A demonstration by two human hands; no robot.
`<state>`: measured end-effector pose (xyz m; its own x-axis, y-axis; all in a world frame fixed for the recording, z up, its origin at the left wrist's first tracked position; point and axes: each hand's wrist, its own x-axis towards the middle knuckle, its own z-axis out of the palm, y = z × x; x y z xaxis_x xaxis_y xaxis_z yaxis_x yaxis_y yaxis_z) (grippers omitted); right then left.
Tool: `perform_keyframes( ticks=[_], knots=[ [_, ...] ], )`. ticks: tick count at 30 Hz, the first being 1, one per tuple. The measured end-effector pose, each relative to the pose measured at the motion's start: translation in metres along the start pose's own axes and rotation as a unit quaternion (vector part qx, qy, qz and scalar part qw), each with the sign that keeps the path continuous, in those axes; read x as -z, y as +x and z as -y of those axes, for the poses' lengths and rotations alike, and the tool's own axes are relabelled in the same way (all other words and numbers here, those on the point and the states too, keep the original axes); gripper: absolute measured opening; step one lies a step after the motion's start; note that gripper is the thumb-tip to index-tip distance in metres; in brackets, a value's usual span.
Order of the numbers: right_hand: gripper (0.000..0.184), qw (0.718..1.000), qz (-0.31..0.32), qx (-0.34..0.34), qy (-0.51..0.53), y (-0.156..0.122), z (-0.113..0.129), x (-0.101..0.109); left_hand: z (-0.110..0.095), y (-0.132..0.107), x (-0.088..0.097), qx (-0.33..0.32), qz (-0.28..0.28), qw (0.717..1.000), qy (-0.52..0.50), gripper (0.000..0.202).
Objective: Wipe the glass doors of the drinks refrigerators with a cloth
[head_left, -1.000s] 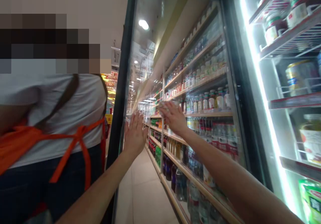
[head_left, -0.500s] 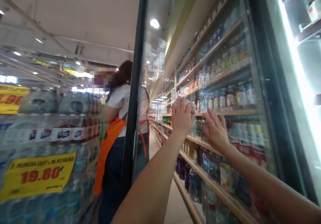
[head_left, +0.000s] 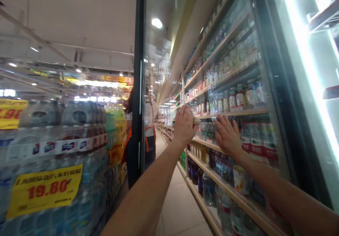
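Note:
A glass door (head_left: 169, 70) with a dark frame stands swung out in front of me. My left hand (head_left: 183, 126) presses a pale, crumpled cloth (head_left: 196, 119) to the glass, fingers over it. Most of the cloth is hidden under the palm. To the right, my right hand (head_left: 228, 134) is open, fingers spread, seemingly flat on the same pane. It holds nothing. Behind the glass, shelves of bottled drinks (head_left: 239, 96) show through.
Stacked packs of bottled water (head_left: 55, 146) with a yellow price sign (head_left: 45, 190) stand at left. A person in an orange apron (head_left: 129, 133) is partly hidden behind the door's dark edge (head_left: 137, 88). A lit cooler (head_left: 304, 35) is at right. Floor (head_left: 172, 193) runs ahead.
My left hand and the cloth have shifted slightly left and down. My right hand stays nearly in place. The person in the apron is now farther off and more hidden by the door frame.

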<state>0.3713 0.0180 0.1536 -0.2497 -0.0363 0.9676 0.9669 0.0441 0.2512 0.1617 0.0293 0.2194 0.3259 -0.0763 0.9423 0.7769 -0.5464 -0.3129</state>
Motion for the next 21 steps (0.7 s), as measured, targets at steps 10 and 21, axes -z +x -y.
perform_keyframes(
  ticks=[10,21],
  knots=[
    [0.045,1.000,-0.005,-0.011,0.014,-0.003,0.002,-0.001,0.037,-0.014,0.013,0.033,-0.017,0.999,0.017,0.041],
    [0.045,0.996,0.064,0.044,0.049,-0.011,-0.019,0.011,0.058,0.005,0.012,0.170,-0.090,0.981,0.017,0.055]
  ],
)
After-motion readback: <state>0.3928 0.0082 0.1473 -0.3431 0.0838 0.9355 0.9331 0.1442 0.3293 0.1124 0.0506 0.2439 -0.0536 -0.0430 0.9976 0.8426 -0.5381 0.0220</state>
